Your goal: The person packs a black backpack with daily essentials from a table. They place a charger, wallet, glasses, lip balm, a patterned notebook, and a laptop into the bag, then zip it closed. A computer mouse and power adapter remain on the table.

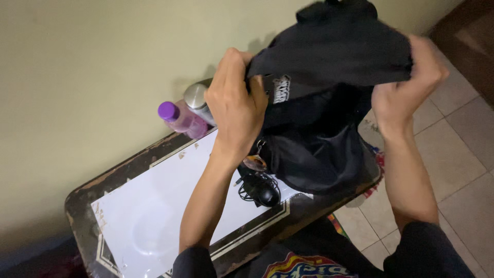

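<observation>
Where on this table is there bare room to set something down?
The white sheet on the table lies bare left of the left hand's forearm. Crowded: the bottles at the wall, and the black bag and wired mouse toward the right hand.

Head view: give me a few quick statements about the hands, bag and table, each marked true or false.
1. Both hands grip the black bag by its top. True: left hand and right hand each hold its fabric.
2. The purple-capped bottle lies on the floor. False: it stands on the table, near the wall.
3. A black mouse with its cord lies on the table beside the bag. True.
4. The metal flask is inside the bag. False: it stands next to the bottle.
</observation>
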